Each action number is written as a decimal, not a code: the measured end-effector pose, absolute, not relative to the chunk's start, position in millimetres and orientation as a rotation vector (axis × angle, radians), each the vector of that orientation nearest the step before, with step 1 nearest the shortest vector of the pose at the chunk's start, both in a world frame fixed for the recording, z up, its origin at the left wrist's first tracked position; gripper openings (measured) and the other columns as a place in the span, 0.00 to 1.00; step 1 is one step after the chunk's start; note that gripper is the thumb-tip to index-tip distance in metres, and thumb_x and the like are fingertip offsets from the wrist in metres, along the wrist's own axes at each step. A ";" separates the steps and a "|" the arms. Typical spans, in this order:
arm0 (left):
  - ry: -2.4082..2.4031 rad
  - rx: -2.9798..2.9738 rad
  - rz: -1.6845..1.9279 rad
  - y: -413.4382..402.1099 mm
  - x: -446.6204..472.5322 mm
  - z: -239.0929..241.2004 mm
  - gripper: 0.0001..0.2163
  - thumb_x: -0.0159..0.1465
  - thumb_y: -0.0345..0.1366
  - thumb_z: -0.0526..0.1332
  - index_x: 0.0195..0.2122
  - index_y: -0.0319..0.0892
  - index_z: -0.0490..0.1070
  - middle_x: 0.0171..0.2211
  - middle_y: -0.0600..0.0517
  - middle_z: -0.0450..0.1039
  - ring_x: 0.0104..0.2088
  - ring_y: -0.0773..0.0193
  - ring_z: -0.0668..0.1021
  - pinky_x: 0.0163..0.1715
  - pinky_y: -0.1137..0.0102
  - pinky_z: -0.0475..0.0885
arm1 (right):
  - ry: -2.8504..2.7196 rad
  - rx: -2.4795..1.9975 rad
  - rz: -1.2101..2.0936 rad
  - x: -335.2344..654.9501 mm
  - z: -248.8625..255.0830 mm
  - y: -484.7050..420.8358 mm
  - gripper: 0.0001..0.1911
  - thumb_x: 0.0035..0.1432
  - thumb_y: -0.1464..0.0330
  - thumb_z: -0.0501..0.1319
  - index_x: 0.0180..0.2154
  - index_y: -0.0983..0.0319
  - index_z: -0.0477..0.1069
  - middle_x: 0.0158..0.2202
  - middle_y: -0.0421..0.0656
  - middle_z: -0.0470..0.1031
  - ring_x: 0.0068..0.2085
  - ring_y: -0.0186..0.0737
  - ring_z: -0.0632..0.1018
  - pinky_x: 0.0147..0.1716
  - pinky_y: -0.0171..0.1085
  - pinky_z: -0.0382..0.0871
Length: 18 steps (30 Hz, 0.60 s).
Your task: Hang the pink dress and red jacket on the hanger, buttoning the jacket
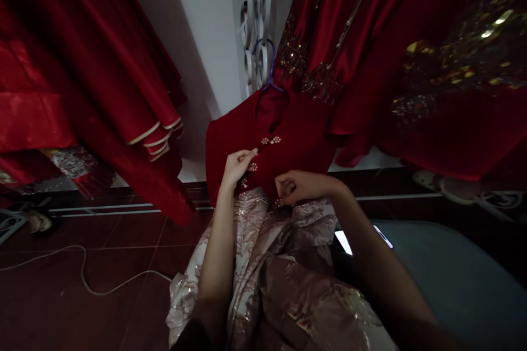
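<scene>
Closest in, a pale gold brocade skirt (284,279) spread down toward the viewer, with both bare forearms lying over it. To the right sat a grey-blue chair (448,279), and beside it a bright flat thing (343,242) showed, partly hidden by the right forearm. A thin white cable (84,277) trailed over the dark red floor (61,312) on the left. Just past the skirt's top, the left hand (236,168) rested on a dark red bodice (304,137), fingers bent and tips against the cloth beside a pearl button (252,166); whether it pinched the cloth could not be told. The right hand (295,186) sat near it, a little lower, thumb and fingers pressed together, pinching the bodice's lower edge where it met the skirt. More buttons (270,140) ran up to the collar. The bodice hung on a purple hanger (269,63) against a white wall (206,27). Further back, plain red gowns (82,66) hung to the left, and a red gown with gold embroidery (411,38) to the right.
</scene>
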<state>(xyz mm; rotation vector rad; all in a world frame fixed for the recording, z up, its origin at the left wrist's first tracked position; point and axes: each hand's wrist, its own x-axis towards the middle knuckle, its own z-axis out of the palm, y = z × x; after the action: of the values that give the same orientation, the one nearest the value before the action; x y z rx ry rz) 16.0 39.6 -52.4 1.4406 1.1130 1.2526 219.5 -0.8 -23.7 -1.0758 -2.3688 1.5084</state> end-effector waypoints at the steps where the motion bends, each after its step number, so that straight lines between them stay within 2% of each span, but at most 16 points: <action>1: 1.113 1.593 1.326 41.1 22.9 -44.6 0.15 0.59 0.46 0.59 0.35 0.37 0.73 0.35 0.49 0.74 0.35 0.67 0.75 0.37 0.73 0.72 | -2.374 -1.093 1.526 222.6 -20.9 -1.6 0.10 0.42 0.65 0.66 0.27 0.62 0.68 0.23 0.37 0.74 0.25 0.32 0.75 0.25 0.29 0.65; 4: 1.192 2.075 1.409 47.6 41.4 -24.1 0.12 0.62 0.41 0.57 0.41 0.41 0.72 0.44 0.46 0.70 0.44 0.62 0.72 0.42 0.71 0.70 | -2.370 -1.130 1.575 231.5 -13.1 -4.3 0.11 0.42 0.64 0.66 0.27 0.62 0.68 0.23 0.38 0.74 0.25 0.32 0.75 0.25 0.29 0.64; 7: 1.395 2.500 1.220 53.3 51.2 -13.9 0.12 0.62 0.39 0.56 0.44 0.40 0.70 0.46 0.43 0.65 0.49 0.56 0.67 0.42 0.67 0.70 | -2.346 -1.145 1.570 241.3 -6.4 -7.0 0.12 0.43 0.63 0.65 0.27 0.62 0.67 0.22 0.38 0.74 0.25 0.32 0.74 0.25 0.29 0.64; 12: 1.650 2.920 0.893 56.6 54.6 -14.8 0.11 0.66 0.37 0.50 0.45 0.40 0.68 0.46 0.41 0.65 0.49 0.54 0.68 0.36 0.67 0.71 | -2.349 -1.201 1.548 259.9 4.7 -9.1 0.13 0.43 0.61 0.65 0.29 0.63 0.68 0.25 0.39 0.74 0.27 0.33 0.75 0.27 0.31 0.66; 18: 1.608 3.138 0.833 62.6 55.9 -17.6 0.11 0.65 0.34 0.50 0.43 0.38 0.69 0.45 0.41 0.67 0.47 0.53 0.70 0.39 0.63 0.70 | -2.358 -1.164 1.519 264.9 13.5 -8.9 0.23 0.49 0.56 0.62 0.44 0.62 0.72 0.39 0.44 0.77 0.40 0.39 0.76 0.40 0.37 0.69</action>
<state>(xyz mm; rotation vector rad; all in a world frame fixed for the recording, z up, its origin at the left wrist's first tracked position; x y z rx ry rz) 55.9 62.6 -17.6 3.1379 1.6082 0.8334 264.9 -8.9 13.5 -1.1635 -2.3583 1.5188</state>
